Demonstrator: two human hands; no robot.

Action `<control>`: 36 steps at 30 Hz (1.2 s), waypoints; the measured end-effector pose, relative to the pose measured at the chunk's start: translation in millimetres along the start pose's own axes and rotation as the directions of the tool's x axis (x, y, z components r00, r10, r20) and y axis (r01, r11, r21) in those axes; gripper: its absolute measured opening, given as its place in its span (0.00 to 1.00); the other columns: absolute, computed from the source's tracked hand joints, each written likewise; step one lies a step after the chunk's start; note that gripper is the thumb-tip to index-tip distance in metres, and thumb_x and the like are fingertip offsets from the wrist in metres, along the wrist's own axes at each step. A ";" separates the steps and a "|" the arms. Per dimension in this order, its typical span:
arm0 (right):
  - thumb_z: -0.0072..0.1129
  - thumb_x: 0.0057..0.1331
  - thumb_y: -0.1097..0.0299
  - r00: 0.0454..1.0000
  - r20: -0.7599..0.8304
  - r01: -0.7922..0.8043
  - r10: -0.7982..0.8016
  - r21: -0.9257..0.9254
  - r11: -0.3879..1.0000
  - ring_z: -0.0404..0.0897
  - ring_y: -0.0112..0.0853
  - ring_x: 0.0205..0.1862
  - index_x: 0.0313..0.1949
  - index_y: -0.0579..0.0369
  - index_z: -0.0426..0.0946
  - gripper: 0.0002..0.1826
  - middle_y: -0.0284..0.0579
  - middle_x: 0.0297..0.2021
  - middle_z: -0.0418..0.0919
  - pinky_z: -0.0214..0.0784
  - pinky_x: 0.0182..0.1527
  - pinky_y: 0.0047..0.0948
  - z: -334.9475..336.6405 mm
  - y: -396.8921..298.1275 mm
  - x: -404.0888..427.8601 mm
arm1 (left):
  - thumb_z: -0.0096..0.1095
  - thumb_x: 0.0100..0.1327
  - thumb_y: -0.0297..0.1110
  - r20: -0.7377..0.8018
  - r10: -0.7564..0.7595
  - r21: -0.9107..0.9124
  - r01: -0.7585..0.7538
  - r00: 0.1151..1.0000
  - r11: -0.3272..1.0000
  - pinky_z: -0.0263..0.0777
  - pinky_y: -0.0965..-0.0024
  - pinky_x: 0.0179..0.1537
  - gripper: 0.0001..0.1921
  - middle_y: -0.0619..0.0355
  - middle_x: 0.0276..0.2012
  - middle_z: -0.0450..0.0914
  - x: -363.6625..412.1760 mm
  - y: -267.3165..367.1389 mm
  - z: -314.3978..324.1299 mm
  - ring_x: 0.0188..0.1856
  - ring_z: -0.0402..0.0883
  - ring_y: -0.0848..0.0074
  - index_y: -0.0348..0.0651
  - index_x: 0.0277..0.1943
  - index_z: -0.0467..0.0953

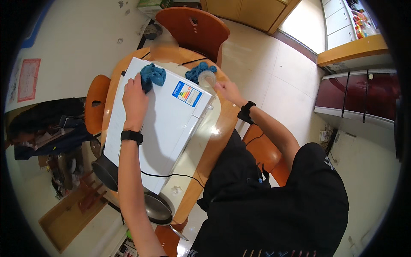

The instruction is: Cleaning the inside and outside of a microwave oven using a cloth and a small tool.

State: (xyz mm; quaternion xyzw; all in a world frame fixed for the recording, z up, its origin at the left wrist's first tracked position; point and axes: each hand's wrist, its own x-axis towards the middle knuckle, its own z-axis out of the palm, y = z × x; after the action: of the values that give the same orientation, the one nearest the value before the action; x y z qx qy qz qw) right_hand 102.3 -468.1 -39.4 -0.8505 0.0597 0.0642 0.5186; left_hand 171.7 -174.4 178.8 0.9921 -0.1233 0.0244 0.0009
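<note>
My left hand grips a crumpled blue cloth against the white panel of a box-shaped household appliance. A coloured energy label is stuck on that panel. At the appliance's far right corner, my right hand has its fingers on the side of a clear plastic cup; the thumb and fingers partly hide each other. Just beyond the cup a second blue cloth lies bunched up on the table.
The appliance stands on an oval wooden table. A dark pot and a frying pan sit at the near left edge. A black cord crosses the appliance. Wooden chairs stand around the table.
</note>
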 end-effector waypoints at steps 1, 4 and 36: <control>0.51 0.71 0.52 1.000 0.007 -0.001 0.001 -0.015 1.000 0.76 0.48 0.25 0.43 0.57 0.81 0.20 0.56 0.21 0.75 0.67 0.33 0.43 3.5 7.2 8.1 | 0.57 0.60 0.18 -0.002 -0.001 0.003 0.001 1.000 1.000 0.73 0.59 0.50 0.25 0.48 0.46 0.76 1.0 1.8 -0.6 0.49 0.76 0.56 0.37 0.62 0.70; 0.51 0.71 0.52 0.999 0.048 0.017 -0.016 -0.012 1.000 0.76 0.48 0.26 0.43 0.58 0.81 0.21 0.57 0.23 0.77 0.68 0.34 0.42 11.2 0.9 22.3 | 0.57 0.60 0.18 -0.003 0.013 -0.029 -0.013 1.000 0.999 0.73 0.58 0.50 0.25 0.47 0.45 0.76 -2.8 -4.2 1.1 0.48 0.75 0.56 0.37 0.62 0.70; 0.57 0.61 0.80 0.459 0.616 0.824 -0.640 -0.025 0.566 0.76 0.46 0.54 0.54 0.57 0.78 0.21 0.52 0.59 0.74 0.71 0.54 0.39 34.0 -244.4 -88.9 | 0.59 0.52 0.18 -0.056 -0.243 -0.454 0.192 0.968 0.870 0.76 0.63 0.43 0.29 0.51 0.46 0.71 -215.9 30.2 -16.9 0.48 0.73 0.60 0.34 0.61 0.70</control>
State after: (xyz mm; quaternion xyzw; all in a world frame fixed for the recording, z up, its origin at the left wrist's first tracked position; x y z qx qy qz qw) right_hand 54.3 -323.5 174.1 -0.8053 -0.4782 0.0776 0.3418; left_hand -45.6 -150.7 185.1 0.9701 -0.0129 0.0506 0.2371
